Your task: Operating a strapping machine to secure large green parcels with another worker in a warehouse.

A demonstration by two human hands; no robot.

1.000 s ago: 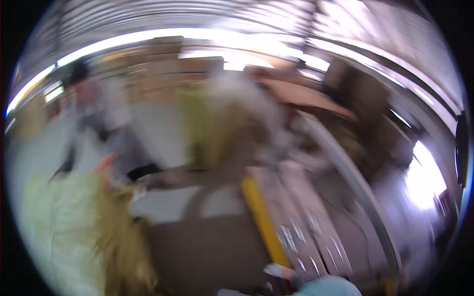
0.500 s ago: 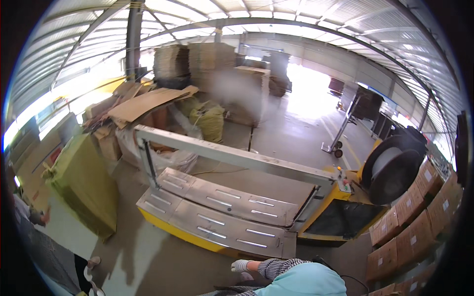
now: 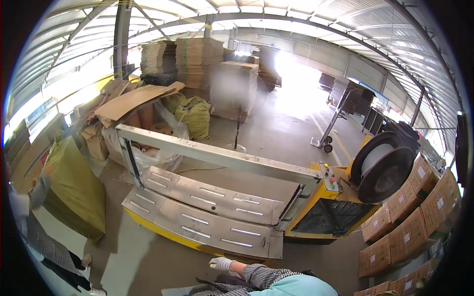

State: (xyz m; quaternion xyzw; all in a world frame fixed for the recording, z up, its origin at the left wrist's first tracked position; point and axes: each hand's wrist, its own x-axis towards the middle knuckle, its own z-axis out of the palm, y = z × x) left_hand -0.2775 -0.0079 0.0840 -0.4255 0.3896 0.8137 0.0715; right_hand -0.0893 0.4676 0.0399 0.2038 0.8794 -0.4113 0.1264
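Note:
My right hand, in a white striped knit glove, reaches leftward from a patterned sleeve at the lower edge. Its fingers look curled in, and I see nothing in them. Teal cloth on my body covers part of that arm. Patterned cloth also shows farther left along the lower edge, but my left hand is not visible. Beyond the right hand, apart from it, stands a low strapping machine with a slotted metal top, a yellow base and a metal arch.
At the machine's right end are a yellow control housing and a large strap reel. Stacked cartons line the right. A green wrapped bale and another person are left. Cardboard scrap lies behind; a hand truck stands farther back.
The view has shifted, so the machine sits farther left. My gloved hand also appears farther left, still curled. The person at the left has moved an arm up beside the green bale.

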